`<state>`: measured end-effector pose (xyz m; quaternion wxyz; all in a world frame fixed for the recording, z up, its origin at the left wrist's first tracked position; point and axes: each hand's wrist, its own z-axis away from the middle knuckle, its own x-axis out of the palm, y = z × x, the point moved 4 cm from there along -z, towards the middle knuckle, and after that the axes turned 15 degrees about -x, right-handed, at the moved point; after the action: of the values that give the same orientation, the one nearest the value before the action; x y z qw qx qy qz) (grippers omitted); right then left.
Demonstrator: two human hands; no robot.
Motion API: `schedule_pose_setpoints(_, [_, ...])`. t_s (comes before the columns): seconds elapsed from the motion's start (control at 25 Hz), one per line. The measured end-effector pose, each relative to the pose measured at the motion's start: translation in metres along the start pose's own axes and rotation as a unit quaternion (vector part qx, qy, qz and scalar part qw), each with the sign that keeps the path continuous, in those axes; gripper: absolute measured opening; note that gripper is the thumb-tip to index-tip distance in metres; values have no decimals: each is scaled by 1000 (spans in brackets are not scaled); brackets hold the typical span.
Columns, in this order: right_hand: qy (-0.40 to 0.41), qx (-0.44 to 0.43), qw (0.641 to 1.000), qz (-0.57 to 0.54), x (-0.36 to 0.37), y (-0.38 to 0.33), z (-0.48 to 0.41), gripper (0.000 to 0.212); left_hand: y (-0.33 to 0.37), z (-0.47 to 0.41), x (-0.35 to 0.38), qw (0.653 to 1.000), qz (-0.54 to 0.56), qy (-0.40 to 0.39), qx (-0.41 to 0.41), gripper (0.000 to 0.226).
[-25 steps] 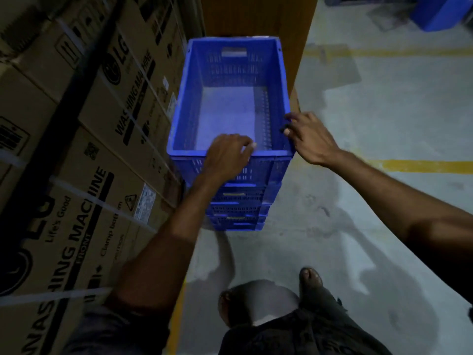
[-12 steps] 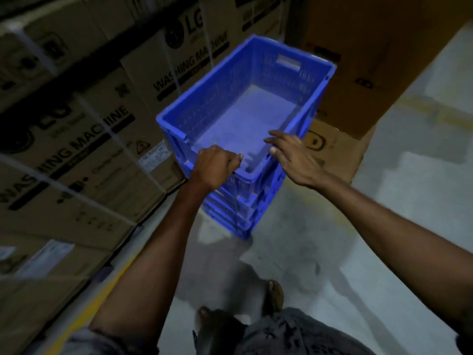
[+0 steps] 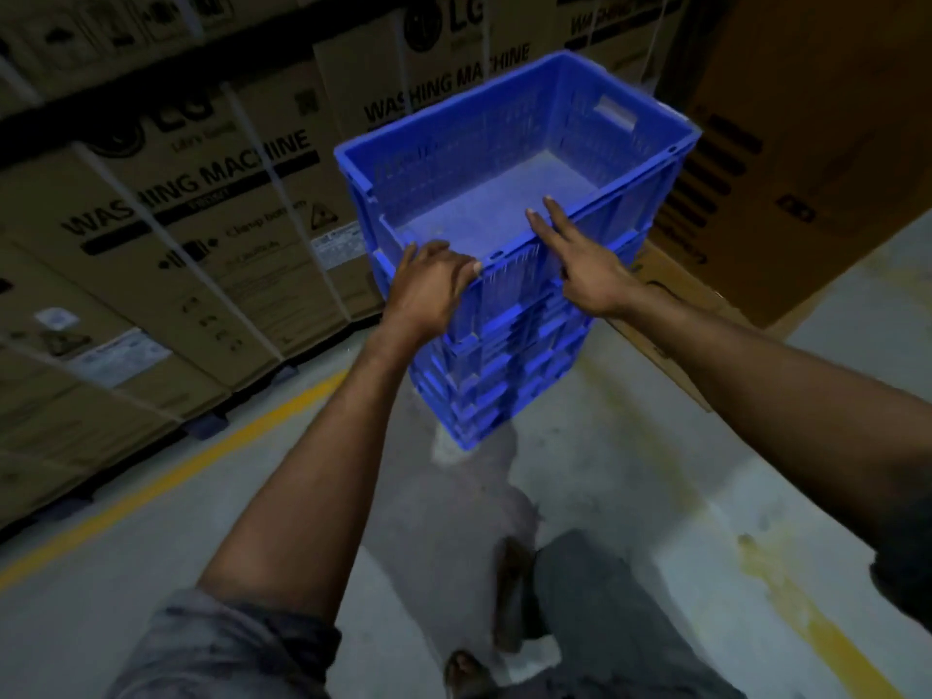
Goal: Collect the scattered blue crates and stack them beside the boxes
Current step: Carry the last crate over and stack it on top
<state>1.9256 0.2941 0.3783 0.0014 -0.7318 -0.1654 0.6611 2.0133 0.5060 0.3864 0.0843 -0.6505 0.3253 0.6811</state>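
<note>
Crates sit nested in a blue stack (image 3: 509,274) on the floor (image 3: 630,496), just beside the washing-machine boxes (image 3: 212,204). The top crate's long axis runs away from the person toward the upper right. Left hand (image 3: 428,290) curls its fingers (image 3: 466,267) over the near corner of the rim; right hand (image 3: 585,274) lies flat and open on the near long edge, gripping nothing. Both hands are at the near end, so squaring the stack likely means pushing from there.
</note>
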Motion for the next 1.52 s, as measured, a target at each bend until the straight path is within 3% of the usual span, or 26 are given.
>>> schedule_pose_setpoints(0.08, [0,-22,999,26,0,1,11,103,13,18,2,996,17,84,-35,32])
schedule_pose_setpoints(0.16, [73,-6,996,54,4,18,29,92,35,46,0,966,-35,253,-45,15])
schedule_pose_setpoints(0.24, [163,43,985,31,25,52,52,69,57,74,20,933,-95,346,-37,12])
schedule_pose_setpoints(0.36, [170,51,984,-13,74,109,74,41,73,78,82,936,-106,322,-98,20])
schedule_pose_setpoints(0.56, [140,-162,976,34,131,181,46,57,82,14,201,927,-134,275,-215,36])
schedule_pose_setpoints(0.68, [206,-274,937,70,159,191,28,52,74,2,240,895,-136,353,-236,32])
schedule_pose_setpoints(0.8, [346,-271,896,68,186,201,22,35,66,-6,251,837,-167,482,-197,11])
schedule_pose_setpoints(0.88, [417,-259,871,27,195,207,12,32,64,-8,259,797,-201,544,-168,13])
schedule_pose_setpoints(1.0, [524,-291,798,68,198,208,5,22,61,-9,265,769,-202,594,-124,21])
schedule_pose_setpoints(1.12, [568,-309,759,72,192,206,6,18,60,-6,266,738,-211,629,-128,30])
schedule_pose_setpoints(1.2, [576,-294,760,63,201,206,12,20,66,-1,269,722,-197,647,-146,26])
schedule_pose_setpoints(1.32, [573,-275,771,35,262,215,38,32,64,12,323,727,-139,658,-138,29])
schedule_pose_setpoints(1.44, [494,-291,820,5,350,228,57,31,34,22,421,814,-149,533,-177,31])
schedule_pose_setpoints(1.52, [428,-307,850,34,383,238,52,32,14,26,453,838,-189,470,-204,33])
